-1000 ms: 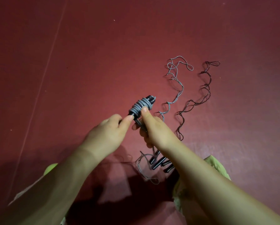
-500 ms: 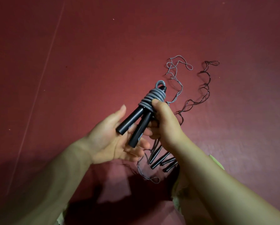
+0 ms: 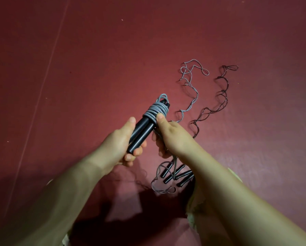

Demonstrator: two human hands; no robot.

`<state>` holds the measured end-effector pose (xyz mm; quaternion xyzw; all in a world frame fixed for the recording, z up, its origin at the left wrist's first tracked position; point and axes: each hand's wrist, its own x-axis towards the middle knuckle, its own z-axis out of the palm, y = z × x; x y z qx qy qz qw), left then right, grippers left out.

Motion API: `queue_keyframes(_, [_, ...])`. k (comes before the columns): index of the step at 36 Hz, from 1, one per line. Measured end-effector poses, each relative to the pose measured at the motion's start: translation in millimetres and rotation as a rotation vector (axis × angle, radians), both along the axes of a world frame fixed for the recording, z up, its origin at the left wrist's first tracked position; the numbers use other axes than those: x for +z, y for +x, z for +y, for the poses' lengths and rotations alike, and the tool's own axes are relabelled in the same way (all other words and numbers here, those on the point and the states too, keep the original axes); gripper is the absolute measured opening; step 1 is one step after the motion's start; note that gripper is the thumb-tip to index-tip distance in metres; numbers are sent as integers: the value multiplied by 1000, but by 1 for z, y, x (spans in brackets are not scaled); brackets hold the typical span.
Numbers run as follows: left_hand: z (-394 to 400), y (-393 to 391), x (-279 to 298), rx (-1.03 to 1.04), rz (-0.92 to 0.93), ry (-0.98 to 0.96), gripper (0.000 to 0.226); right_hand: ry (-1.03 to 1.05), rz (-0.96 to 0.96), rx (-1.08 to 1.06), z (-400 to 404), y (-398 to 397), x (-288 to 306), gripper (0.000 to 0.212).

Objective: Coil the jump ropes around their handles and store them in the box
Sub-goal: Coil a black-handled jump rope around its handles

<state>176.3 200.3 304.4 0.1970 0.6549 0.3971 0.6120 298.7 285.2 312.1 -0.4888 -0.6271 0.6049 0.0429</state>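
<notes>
Looks like the wrap on the grey jump rope point(image 3: 155, 110) is basically done: left hand point(image 3: 118, 146) grips the paired black handles point(image 3: 139, 134), right hand point(image 3: 173, 137) thumb pins the coil. Next it probably needs the tail secured and boxing, but no box is in view, and two more ropes point(image 3: 193, 102) lie uncoiled on the floor point(image 3: 95, 59).

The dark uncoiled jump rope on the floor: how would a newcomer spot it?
Start at the red floor, then look right of both hands. Two thin wavy ropes lie side by side; the dark maroon-black rope is the rightmost, while the pale grey rope lies left of it.
</notes>
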Motion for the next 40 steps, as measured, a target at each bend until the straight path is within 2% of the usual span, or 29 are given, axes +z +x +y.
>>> queue_keyframes(2, [0,0,-1,1,95,16,66,7,-19,-18,0,-1,-3,63])
queue_keyframes(5, [0,-5,-10,-55,330,39,70,23,-28,-10,0,-2,-8,66])
queue_keyframes(8, [-2,-11,-18,-85,473,61,80,-77,20,-31,-1,-4,-9,63])
queue_keyframes(13, [-4,-9,-17,-128,531,121,72,-109,41,-24,-2,-4,-2,59])
queue_keyframes(19, [-6,-7,-13,-130,516,122,47,-108,-14,30,-2,-4,0,55])
queue_keyframes(28, [-5,-9,-13,-168,550,122,68,-111,-3,50,-1,-2,-1,55])
queue_keyframes(33, [-8,-1,-5,-159,724,146,48,-111,-20,10,-1,-1,-2,60])
queue_keyframes(40, [-10,1,-5,-218,840,136,46,-91,2,22,2,0,1,54])
